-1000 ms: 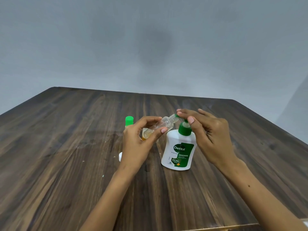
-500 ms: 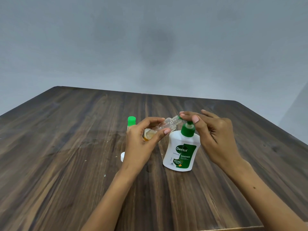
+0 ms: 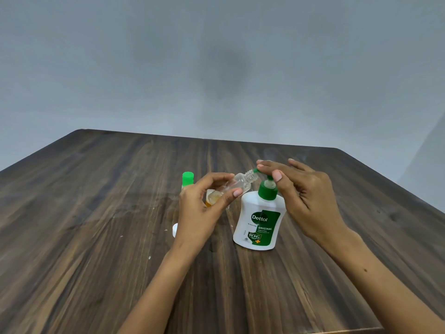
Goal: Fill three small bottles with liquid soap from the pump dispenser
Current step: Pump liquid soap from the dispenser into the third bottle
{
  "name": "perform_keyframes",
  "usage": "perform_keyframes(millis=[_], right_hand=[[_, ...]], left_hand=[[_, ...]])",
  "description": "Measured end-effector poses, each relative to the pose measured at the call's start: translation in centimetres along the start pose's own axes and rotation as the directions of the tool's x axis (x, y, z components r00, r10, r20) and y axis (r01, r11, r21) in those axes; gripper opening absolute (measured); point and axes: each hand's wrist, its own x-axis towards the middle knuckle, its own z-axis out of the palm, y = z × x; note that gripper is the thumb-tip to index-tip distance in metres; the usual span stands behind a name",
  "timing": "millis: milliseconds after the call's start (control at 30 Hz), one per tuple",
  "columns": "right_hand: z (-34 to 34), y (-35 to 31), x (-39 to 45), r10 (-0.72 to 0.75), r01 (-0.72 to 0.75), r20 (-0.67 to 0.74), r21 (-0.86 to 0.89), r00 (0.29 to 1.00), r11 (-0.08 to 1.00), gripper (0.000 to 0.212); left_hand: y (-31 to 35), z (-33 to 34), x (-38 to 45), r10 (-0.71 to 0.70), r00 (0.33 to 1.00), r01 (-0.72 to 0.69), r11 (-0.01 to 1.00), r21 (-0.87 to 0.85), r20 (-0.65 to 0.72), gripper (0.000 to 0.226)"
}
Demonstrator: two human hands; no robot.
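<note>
We hold the small clear bottle in our left hand, tilted with its threaded mouth up against the green spout of the pump dispenser. The left fingers are curled round the bottle body, thumb on the near side, the others over the top. A little amber soap sits at the low end of the bottle; it looks far from full.

Our right hand lies over the pump head with its fingers straight and together, pressing flat rather than gripping. The dispenser stands upright on the dark wooden surface, near its middle.

Behind the left hand stands a green-capped bottle; a small white object shows at the left wrist, too hidden to identify.

Handling notes, by judgement:
- The small bottle looks like thin, light plastic and may flex; the grip belongs on its mid-body, clear of the neck.
- Any soap on the outside would make it slippery.
- The mouth is narrow, so it must stay snug on the spout or soap will run down the side.
- The dispenser looks heavy enough to stay put, but an off-centre press could tip it.
</note>
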Motion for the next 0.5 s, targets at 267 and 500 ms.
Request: perform_keyframes(millis=[267,500], right_hand=[[0.18,-0.06,-0.48,0.001,-0.001,-0.003,0.013,1.0,1.0,0.041],[0.34,-0.03,-0.11,0.011,-0.009,-0.027,0.044,1.0,0.999,0.041]], left_hand=[[0.05,-0.05,-0.03,-0.003,1.0,0.003,1.0,-0.004,0.002,0.032],[0.21,-0.04,-0.08,0.003,1.0,-0.003,1.0,-0.007,0.005,0.031]])
